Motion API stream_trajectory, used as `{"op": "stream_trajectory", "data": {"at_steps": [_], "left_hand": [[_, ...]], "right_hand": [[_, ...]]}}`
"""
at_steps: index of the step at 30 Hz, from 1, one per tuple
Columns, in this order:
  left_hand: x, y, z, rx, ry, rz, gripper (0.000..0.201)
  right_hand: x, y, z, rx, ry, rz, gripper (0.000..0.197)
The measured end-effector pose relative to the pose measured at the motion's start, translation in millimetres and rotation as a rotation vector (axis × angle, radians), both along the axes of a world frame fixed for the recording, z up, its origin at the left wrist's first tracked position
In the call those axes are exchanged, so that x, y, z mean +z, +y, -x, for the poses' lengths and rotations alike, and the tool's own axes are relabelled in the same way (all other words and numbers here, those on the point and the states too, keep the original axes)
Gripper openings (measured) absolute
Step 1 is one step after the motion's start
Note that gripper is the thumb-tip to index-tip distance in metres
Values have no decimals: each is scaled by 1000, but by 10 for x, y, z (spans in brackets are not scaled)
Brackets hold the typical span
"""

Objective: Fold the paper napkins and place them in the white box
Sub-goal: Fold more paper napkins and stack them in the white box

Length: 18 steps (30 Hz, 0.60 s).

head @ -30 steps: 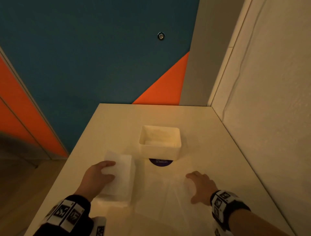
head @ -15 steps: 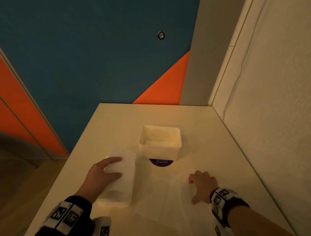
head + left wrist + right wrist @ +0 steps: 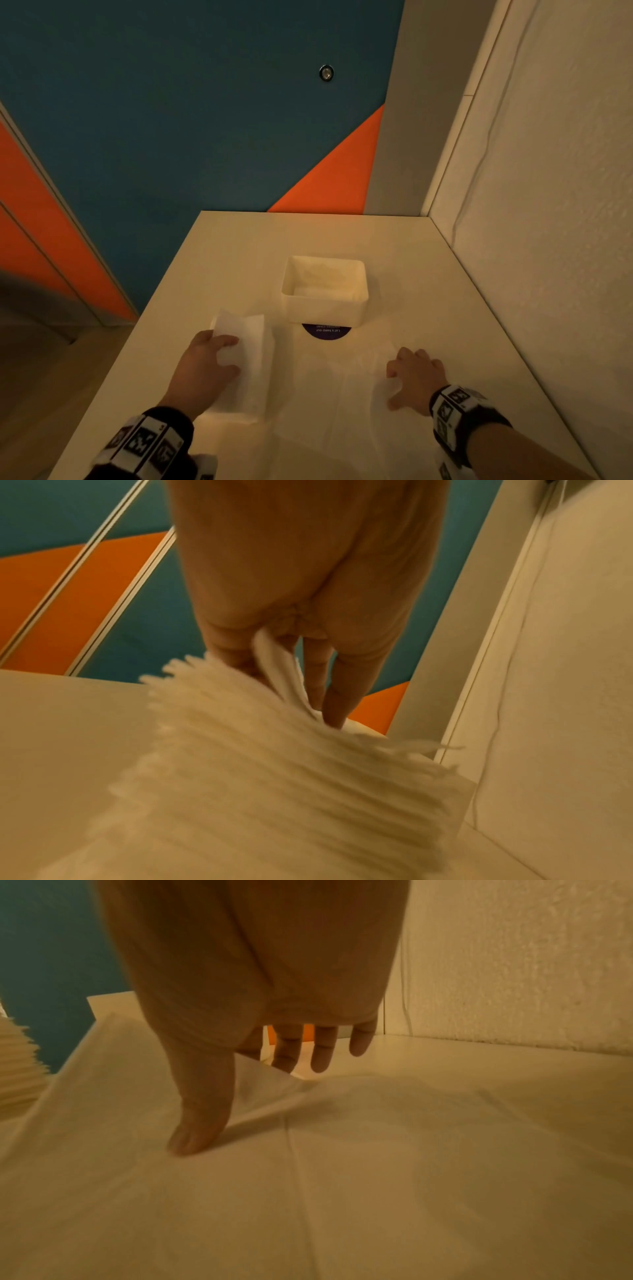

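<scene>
The person is wearing a dark sleeve [image 3: 164, 416] on the left arm and, on each wrist, a black band [image 3: 459, 416] carrying black-and-white square marker tags [image 3: 144, 442].

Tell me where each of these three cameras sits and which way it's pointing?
Head: worn on the head, looks down over the table at the white box; both hands and wristbands show.
Left wrist: looks along the left hand, whose fingers pinch top sheets of the napkin stack.
Right wrist: looks along the right hand, thumb pressing the unfolded napkin.
Shared: the stack's edge shows in both wrist views.
</scene>
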<state>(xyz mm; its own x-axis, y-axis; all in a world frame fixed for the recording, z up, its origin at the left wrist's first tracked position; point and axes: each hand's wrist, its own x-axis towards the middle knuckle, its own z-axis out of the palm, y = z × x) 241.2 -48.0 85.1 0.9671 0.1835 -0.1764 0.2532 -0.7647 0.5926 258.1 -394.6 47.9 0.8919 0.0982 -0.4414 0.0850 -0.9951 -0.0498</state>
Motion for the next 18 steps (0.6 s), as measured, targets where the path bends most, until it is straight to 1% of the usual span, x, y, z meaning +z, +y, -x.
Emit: {"op": "stream_trajectory", "data": {"at_steps": [1, 3, 5, 7, 8, 10, 12, 14, 16, 18], "left_hand": [[-12, 13, -3, -12, 11, -94, 44], [-10, 26, 6, -16, 37, -229, 49], [30, 12, 14, 26, 73, -239, 52], [72, -26, 9, 57, 73, -229, 55], [101, -59, 1, 56, 59, -226, 56], [160, -142, -28, 40, 14, -199, 56], [227, -247, -73, -21, -45, -142, 53], [275, -358, -119, -112, -97, -48, 52], [347, -493, -136, -158, -79, 189, 58], [408, -630, -142, -157, 5, 432, 55]], "right_hand": [[11, -5, 6, 8, -22, -20, 30], [61, -29, 7, 19, -61, -65, 21], [186, -44, -12, 42, -83, -91, 18], [350, -38, -47, 50, -135, -150, 12], [429, -28, -71, 42, -173, -212, 9], [585, 7, -123, -26, -228, -423, 13], [751, 78, -152, -93, -276, -628, 12], [915, 171, -162, -121, -337, -777, 8], [1044, 278, -150, -136, -382, -913, 12], [1120, 365, -126, -204, -372, -1079, 13]]}}
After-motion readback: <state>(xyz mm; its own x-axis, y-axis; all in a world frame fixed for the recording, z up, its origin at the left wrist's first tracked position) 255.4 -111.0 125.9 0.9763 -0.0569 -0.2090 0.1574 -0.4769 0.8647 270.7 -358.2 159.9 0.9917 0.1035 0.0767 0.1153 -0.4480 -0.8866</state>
